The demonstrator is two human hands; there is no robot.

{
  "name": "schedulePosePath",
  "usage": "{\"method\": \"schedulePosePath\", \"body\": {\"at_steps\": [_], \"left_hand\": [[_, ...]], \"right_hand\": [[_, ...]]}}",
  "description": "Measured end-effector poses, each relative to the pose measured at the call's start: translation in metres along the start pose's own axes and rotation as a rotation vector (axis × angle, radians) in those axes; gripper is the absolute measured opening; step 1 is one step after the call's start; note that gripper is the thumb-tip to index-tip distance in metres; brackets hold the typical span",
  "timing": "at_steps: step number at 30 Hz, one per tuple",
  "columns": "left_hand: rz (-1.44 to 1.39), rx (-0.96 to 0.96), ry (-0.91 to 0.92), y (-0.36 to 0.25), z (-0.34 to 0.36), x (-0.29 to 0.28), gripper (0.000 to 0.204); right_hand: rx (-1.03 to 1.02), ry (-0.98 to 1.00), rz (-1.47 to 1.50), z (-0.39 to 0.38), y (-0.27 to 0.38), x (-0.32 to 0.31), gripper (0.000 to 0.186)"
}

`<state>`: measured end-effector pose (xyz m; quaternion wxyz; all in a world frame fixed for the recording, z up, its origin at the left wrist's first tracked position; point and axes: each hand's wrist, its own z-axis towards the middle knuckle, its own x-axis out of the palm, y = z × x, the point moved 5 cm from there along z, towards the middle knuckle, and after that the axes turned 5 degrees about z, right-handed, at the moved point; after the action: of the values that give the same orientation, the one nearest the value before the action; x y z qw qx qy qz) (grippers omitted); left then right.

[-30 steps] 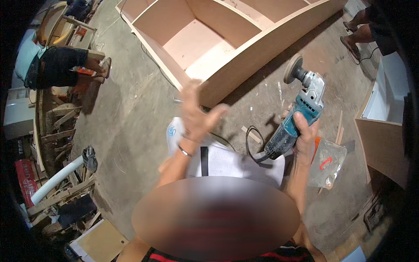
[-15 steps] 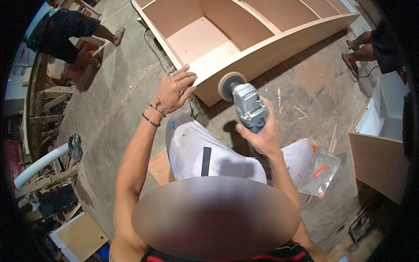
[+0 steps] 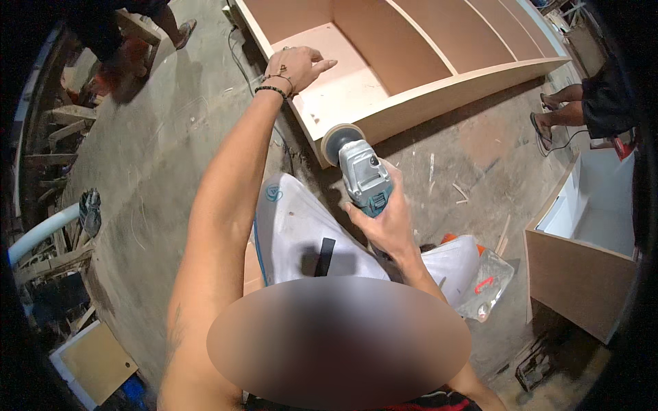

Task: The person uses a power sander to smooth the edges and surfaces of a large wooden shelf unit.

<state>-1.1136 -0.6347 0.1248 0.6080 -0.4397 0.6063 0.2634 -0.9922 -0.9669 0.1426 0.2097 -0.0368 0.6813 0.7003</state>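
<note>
A long wooden cabinet [image 3: 418,97] lies on the floor ahead, with several compartments facing up. My left hand [image 3: 295,68] is over its left rim at the near compartment, thumb out and fingers loosely bent and apart; whether it touches the rim is hard to tell. My right hand [image 3: 387,226] grips a teal and silver angle grinder [image 3: 364,177]. Its round sanding disc [image 3: 337,138] is at the cabinet's near corner; contact is unclear. My knees in light grey trousers [image 3: 288,219] are below.
A second box [image 3: 579,284] with white lining stands right, near a plastic bag [image 3: 499,270]. Two people's legs [image 3: 178,31] [image 3: 562,99] show at upper left and right. Wood scraps [image 3: 68,116], a white pipe [image 3: 48,231] and a cable [image 3: 240,61] lie around.
My left hand has reached forward and up to the cabinet's rim. My right hand has swung the grinder left, bringing its disc from the floor's side to the cabinet's near corner.
</note>
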Motion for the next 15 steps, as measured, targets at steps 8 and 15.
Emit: {"method": "schedulePosePath", "body": {"at_steps": [8, 15], "left_hand": [[0.064, 0.009, 0.006, -0.002, -0.001, 0.004, 0.067], [0.088, 0.027, 0.018, -0.005, -0.003, 0.002, 0.066]], "right_hand": [[-0.003, 0.006, -0.033, 0.006, 0.000, 0.007, 0.087], [-0.016, 0.006, -0.050, 0.007, 0.007, 0.007, 0.087]]}}
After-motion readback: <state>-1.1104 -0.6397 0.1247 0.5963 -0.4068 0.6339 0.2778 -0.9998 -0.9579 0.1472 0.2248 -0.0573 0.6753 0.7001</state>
